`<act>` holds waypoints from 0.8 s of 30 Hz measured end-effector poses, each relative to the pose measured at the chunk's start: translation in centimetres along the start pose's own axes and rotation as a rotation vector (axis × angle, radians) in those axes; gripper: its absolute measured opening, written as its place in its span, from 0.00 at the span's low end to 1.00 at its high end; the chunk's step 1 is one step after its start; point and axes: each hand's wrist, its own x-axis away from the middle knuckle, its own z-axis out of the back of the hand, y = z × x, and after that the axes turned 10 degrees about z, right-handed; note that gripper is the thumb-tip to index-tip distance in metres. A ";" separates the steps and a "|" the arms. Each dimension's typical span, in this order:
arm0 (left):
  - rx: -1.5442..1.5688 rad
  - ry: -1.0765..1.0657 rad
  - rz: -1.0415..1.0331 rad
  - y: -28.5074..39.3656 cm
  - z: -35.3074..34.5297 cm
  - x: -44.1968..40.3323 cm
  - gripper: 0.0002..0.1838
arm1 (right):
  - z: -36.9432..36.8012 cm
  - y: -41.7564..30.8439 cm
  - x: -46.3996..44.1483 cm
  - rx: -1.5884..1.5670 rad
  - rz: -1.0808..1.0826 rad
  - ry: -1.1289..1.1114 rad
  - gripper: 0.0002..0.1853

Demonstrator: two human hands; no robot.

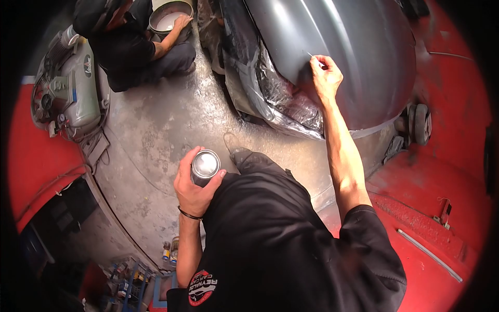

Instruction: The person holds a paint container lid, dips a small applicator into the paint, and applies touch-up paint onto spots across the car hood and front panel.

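My left hand (196, 183) is wrapped round a small metal can (206, 164), held upright in front of my body. Its round top faces up and looks silvery; whether that is a lid or the contents I cannot tell. Over the dark grey car hood (340, 49), my right hand (327, 76) pinches a thin, pale, stick-like tool (311, 54). The tool's tip points at the hood, but contact cannot be made out. Below that hand, clear plastic sheeting (291, 101) covers the car's front.
At the upper left a crouching co-worker (130, 52) in dark clothes reaches into a round basin (155, 23). A grey-green air compressor (78, 96) stands beside them. Red car panels (431, 171) lie to the right, and a small wheel (420, 124) is near the hood.
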 end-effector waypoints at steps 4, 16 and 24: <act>0.050 -0.020 0.003 0.3 0.5 -0.6 0.39 | 2.3 -2.7 3.3 -0.075 -0.164 0.074 0.11; -0.011 -0.365 -0.307 1.7 9.0 -4.5 0.40 | 8.2 -1.1 47.3 0.328 -1.010 -0.194 0.14; -0.041 -0.524 -0.372 -0.1 15.1 -4.4 0.40 | 9.8 -10.4 73.3 0.573 -1.202 -0.148 0.05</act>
